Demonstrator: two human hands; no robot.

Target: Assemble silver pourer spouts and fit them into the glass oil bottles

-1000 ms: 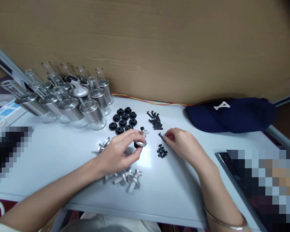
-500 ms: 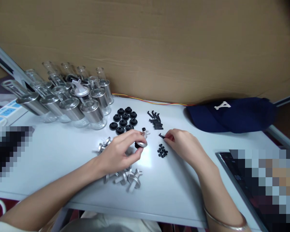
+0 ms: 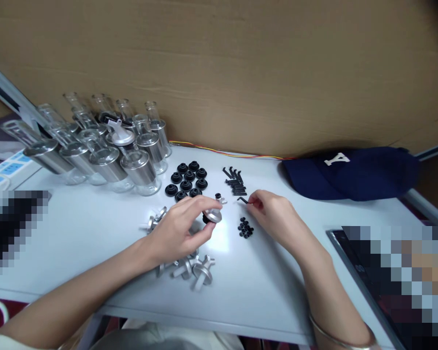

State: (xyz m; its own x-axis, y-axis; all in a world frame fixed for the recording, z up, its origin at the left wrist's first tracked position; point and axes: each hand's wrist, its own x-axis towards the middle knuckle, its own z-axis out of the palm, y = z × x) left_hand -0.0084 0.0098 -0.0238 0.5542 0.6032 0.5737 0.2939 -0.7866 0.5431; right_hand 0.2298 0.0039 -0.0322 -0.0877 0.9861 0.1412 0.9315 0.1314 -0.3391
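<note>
At frame centre, I have the left hand pinching the metal pourer by its flange, probably light, rigid and slick; just right, the right hand pinches a likely stiff, fiddly black lever by one end. I judge there's room lower right of centre, short of the table's front edge.

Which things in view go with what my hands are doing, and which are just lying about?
Likely job things:
silver fitting in left hand
black hooked piece in right hand
loose silver fittings
other hooked pieces
black ribbed pieces
small black caps
glass bottles

Apparently lying about:
navy baseball cap
power strip
thin wires
</note>
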